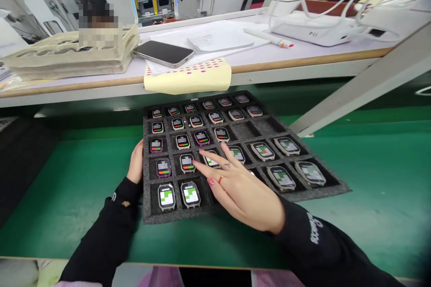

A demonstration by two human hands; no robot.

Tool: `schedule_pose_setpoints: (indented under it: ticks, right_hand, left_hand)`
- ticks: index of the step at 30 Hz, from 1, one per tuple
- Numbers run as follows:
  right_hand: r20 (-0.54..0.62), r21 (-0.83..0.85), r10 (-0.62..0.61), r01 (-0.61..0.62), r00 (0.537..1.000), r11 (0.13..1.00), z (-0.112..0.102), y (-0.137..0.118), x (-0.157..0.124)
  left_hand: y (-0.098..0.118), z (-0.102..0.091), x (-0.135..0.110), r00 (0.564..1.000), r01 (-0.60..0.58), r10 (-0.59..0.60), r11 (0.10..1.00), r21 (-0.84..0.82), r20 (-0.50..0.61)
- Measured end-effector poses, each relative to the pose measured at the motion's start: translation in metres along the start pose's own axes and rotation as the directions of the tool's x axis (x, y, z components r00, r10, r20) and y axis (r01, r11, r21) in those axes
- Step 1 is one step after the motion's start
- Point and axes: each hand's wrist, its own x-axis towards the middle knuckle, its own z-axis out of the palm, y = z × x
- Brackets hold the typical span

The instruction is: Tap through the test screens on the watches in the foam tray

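Note:
A dark grey foam tray point(147, 208) with square pockets lies on the green bench top and holds several smartwatch bodies without straps, most with lit screens. My left hand point(136, 163) grips the tray's left edge, its fingers partly hidden behind the side. Over the tray's middle, my right hand point(240, 188) is open with fingers spread. One fingertip is at the right edge of a watch point(187, 163) showing red and green buttons. Under the other fingers lies a partly covered watch point(211, 158). Near the front left corner, one watch point(166, 197) shows a green and white grid.
A raised shelf point(289, 60) crosses behind the tray, with a phone point(164, 53), papers point(218, 38), a marker pen point(268, 37), a white cabled device point(313, 29) and stacked cream trays point(67, 65). A slanted metal post point(350, 78) stands right. Another person point(97, 13) sits beyond.

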Motion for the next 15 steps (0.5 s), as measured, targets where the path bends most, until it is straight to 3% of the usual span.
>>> schedule_pose_setpoints:
  ticks: [6,11,15]
  right_hand:
    - [0.051,-0.013,0.020,-0.020,0.998,1.000,0.013,-0.003,0.011]
    - [0.044,0.041,-0.044,0.042,0.998,0.998,0.014,-0.016,0.022]
    - [0.127,0.052,-0.089,0.083,0.988,0.995,0.031,-0.027,0.036]
  left_hand:
    - [-0.005,0.000,0.004,1.000,0.006,-0.005,0.997,-0.071,0.008]
    - [-0.007,0.001,0.004,1.000,-0.004,0.006,0.991,-0.135,0.013]
    - [-0.007,0.000,0.003,1.000,-0.004,0.008,0.984,-0.177,0.021]
